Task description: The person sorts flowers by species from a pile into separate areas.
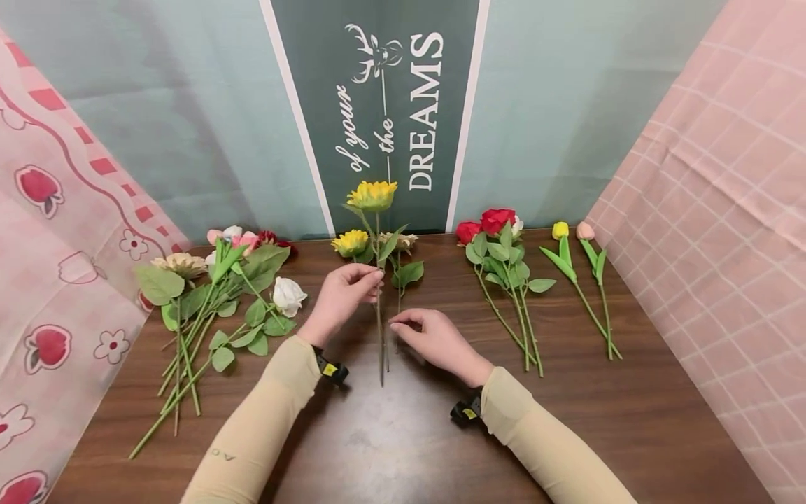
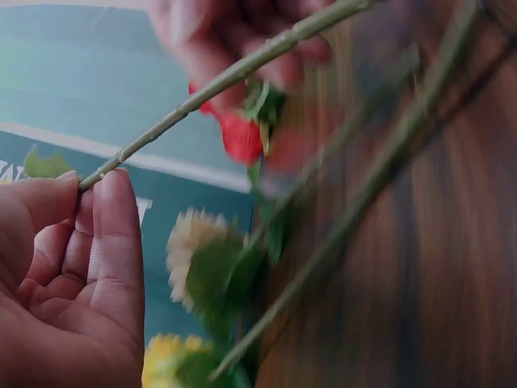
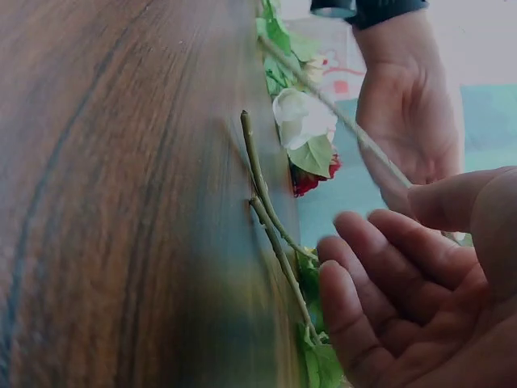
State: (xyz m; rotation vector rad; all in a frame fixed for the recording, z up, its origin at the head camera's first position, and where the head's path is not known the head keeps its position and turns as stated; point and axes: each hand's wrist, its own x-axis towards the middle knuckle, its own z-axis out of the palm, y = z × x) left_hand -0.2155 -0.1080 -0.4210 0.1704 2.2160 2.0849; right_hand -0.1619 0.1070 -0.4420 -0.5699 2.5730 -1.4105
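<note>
Sunflower point(image 1: 373, 195) held upright over mid-bench, stem point(image 1: 380, 329) pinched between thumb and fingers of left hand point(image 1: 343, 294); lower end of stem hangs down near the bench point(image 1: 390, 434) surface. In the left wrist view the same stem point(image 2: 218, 85) is seen running from the fingertips point(image 2: 113, 202) diagonally up across the frame, grip clenched on it

Right hand point(image 1: 434, 339) is released: fingers relaxed and slightly bent, hovering low over the bench just right of the stem, nothing grasped. Right wrist view shows open palm point(image 3: 420, 307) beside two more stems point(image 3: 271, 218) lying flat on the wood; contact with them cannot be told

Two more sunflower-type blooms lie behind the held one, a yellow one point(image 1: 350, 242) and a paler one point(image 1: 400, 241), heads toward the backdrop

Other stock on bench:
- left pile point(image 1: 214, 294): mixed stems, with a white rose point(image 1: 287, 295), pink and dark red blooms, a beige daisy-like head point(image 1: 181, 264)
- right of centre: red roses point(image 1: 494, 220) bundled, stems pointing toward the person
- far right: yellow tulip point(image 1: 560, 229) and pink tulip point(image 1: 585, 230), side by side, stems converging at their lower ends

Backdrop: green banner point(image 1: 378, 105) with "DREAMS" lettering, pink patterned cloths on both sides
</note>
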